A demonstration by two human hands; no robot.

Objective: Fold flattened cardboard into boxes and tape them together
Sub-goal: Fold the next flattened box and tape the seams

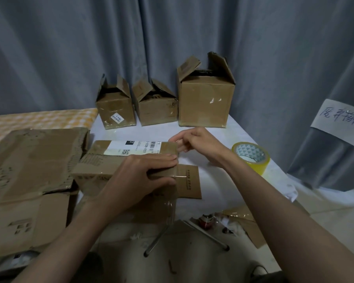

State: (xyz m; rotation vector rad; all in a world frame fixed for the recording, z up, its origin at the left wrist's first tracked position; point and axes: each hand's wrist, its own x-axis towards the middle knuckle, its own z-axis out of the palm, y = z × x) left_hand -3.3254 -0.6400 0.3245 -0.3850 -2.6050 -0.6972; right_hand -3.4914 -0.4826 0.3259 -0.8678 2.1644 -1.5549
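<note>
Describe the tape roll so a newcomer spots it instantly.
Start at the white table before the grey curtain. Near its right edge, right of the right hand, lies the tape roll: the only round, yellow thing among brown cardboard.

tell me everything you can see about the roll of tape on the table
The tape roll is a wide roll of yellowish, see-through packing tape wound on a core whose inner face shows a white and grey-green triangle pattern. It rests on the white table with its opening tipped up toward the camera, near the table's right edge, in front of the grey curtain. It sits right of the box being folded and just beyond the right forearm. Nothing grips it; the right hand is near the box, apart from the roll.
</note>
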